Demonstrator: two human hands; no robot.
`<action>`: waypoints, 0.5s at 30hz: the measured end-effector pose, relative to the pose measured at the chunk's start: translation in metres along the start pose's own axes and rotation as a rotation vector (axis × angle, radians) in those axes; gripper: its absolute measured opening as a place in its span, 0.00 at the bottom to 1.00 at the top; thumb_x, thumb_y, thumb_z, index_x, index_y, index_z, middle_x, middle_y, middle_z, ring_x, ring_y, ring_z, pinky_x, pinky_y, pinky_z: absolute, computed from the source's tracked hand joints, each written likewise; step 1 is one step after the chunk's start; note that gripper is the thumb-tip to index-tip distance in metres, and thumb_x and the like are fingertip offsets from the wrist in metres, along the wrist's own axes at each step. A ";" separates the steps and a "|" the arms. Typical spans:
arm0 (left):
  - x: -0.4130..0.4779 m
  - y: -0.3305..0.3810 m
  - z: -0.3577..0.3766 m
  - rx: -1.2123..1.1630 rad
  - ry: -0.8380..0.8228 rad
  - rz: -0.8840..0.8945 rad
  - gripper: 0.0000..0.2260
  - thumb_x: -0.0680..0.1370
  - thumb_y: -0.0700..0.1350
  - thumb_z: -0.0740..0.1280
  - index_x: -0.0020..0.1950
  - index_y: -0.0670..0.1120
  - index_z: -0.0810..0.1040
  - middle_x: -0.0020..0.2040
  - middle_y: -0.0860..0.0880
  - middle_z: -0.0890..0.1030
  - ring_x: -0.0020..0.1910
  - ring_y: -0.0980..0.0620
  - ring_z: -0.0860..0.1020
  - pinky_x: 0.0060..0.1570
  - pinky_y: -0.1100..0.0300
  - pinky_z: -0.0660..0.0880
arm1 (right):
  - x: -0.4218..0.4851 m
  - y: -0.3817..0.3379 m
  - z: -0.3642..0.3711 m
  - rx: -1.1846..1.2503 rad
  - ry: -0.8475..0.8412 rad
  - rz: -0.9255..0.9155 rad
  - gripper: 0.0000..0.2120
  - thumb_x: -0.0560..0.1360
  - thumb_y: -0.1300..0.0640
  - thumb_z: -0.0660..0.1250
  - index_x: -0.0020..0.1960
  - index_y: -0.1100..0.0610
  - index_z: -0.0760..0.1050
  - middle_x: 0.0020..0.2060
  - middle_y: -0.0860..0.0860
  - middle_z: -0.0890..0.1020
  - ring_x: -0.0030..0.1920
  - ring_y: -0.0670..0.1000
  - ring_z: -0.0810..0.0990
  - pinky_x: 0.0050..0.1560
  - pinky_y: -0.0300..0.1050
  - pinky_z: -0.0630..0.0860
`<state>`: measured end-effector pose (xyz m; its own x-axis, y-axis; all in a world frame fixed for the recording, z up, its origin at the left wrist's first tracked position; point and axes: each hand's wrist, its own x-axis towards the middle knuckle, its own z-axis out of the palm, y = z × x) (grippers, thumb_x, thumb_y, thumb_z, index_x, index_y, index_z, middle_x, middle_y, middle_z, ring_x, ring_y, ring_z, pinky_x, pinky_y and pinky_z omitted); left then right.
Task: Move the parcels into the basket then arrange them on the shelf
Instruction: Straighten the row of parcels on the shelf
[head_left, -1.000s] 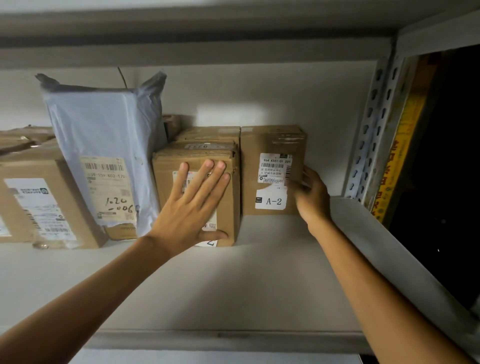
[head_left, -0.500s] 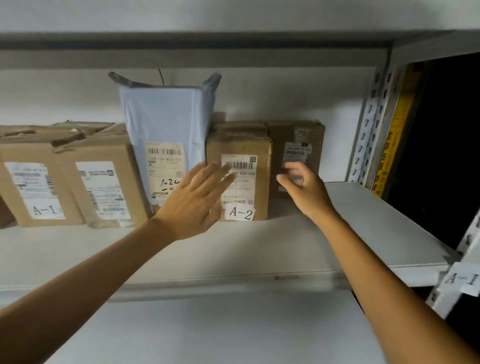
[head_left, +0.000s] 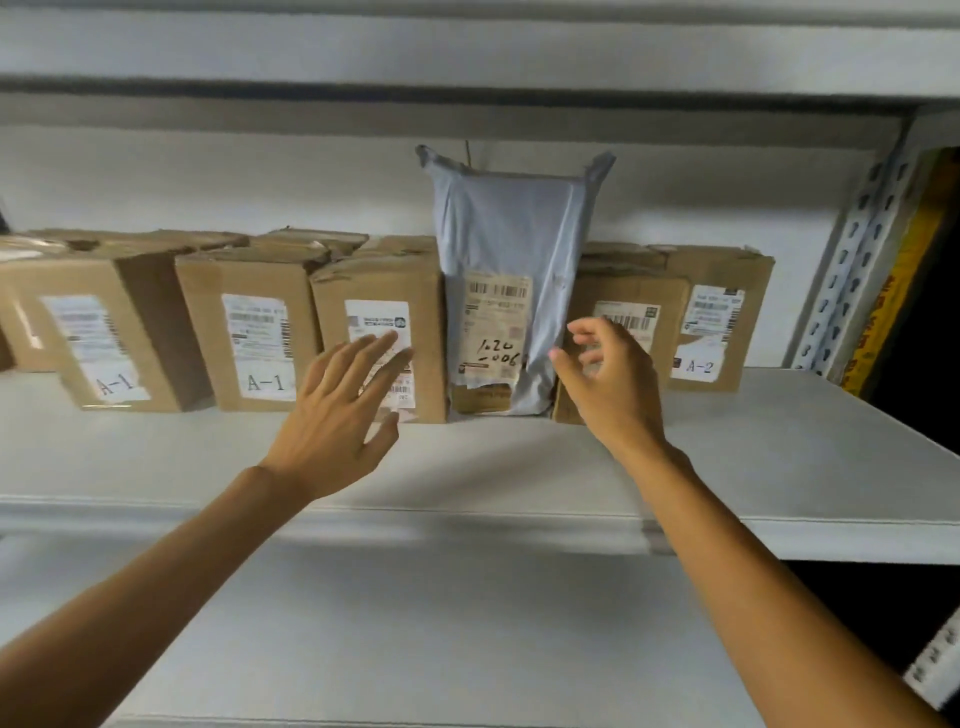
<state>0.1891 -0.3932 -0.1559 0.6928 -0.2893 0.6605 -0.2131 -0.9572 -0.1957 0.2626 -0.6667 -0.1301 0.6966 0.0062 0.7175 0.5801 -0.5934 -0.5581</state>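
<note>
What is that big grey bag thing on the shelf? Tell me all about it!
It's a pale grey plastic mailing bag, standing upright on the white shelf, between shorter cardboard boxes. Its two top corners stick up like ears. A white label on the front has barcodes and handwritten numbers. Something brown shows at the bottom, maybe through a tear. The right hand hovers by its lower right edge; touching or not is unclear.
</note>
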 end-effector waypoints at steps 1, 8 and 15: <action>-0.007 -0.014 -0.003 -0.004 0.013 -0.051 0.27 0.77 0.52 0.56 0.74 0.43 0.65 0.74 0.42 0.65 0.72 0.41 0.62 0.70 0.43 0.59 | 0.003 -0.001 0.005 -0.012 0.053 -0.006 0.14 0.75 0.51 0.70 0.58 0.55 0.76 0.54 0.51 0.80 0.49 0.49 0.80 0.47 0.50 0.79; -0.041 -0.092 0.005 0.095 -0.028 -0.373 0.32 0.75 0.61 0.57 0.77 0.47 0.59 0.77 0.39 0.55 0.73 0.35 0.56 0.67 0.34 0.60 | 0.019 0.020 0.025 -0.192 0.320 0.252 0.32 0.70 0.47 0.74 0.68 0.57 0.66 0.69 0.63 0.66 0.67 0.66 0.65 0.62 0.65 0.70; -0.028 -0.119 0.032 -0.108 0.074 -0.669 0.47 0.68 0.65 0.68 0.79 0.51 0.47 0.78 0.37 0.43 0.76 0.33 0.46 0.72 0.36 0.51 | 0.021 0.034 0.050 -0.189 0.274 0.351 0.39 0.69 0.47 0.76 0.72 0.56 0.61 0.75 0.63 0.57 0.74 0.65 0.56 0.66 0.67 0.66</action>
<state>0.2170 -0.2712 -0.1741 0.6516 0.3699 0.6623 0.1746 -0.9228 0.3436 0.3183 -0.6465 -0.1550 0.6853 -0.4178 0.5965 0.2249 -0.6577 -0.7190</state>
